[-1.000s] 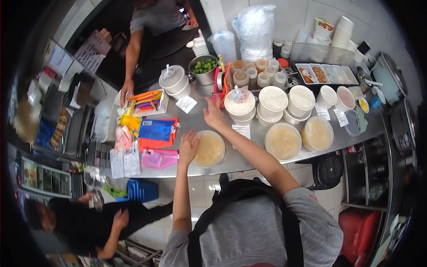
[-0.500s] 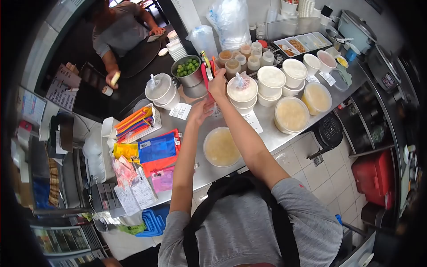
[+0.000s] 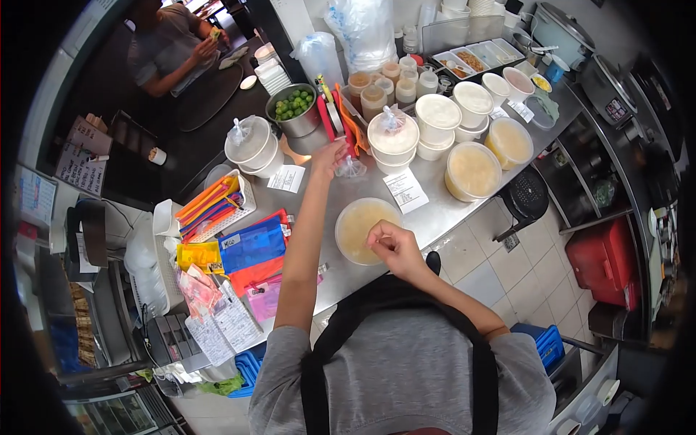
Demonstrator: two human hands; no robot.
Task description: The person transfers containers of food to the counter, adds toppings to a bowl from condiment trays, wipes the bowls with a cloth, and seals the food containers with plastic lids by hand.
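Note:
My left hand (image 3: 330, 158) is at the near end of a red tape dispenser (image 3: 331, 119), its fingers closed at a small knotted clear plastic bag (image 3: 351, 167). My right hand (image 3: 397, 250) is over a round lidded tub of pale contents (image 3: 360, 223), thumb and fingers pinched together. Whatever lies in that pinch is too small to make out. To the right of the dispenser, stacked white tubs (image 3: 392, 138) carry a similar knotted bag on top, with a printed receipt (image 3: 407, 190) in front.
A metal pot of green limes (image 3: 293, 103) stands behind. At left are another white tub stack (image 3: 252, 143), a basket of markers (image 3: 232, 210) and coloured pouches (image 3: 254, 243). More pale-filled tubs (image 3: 473, 171) line the right. Across the counter a person (image 3: 170, 54) holds something small.
My right hand has come back from the tape dispenser to above the round tub. My left hand has shifted slightly up by the bag. The other person has raised their hands together.

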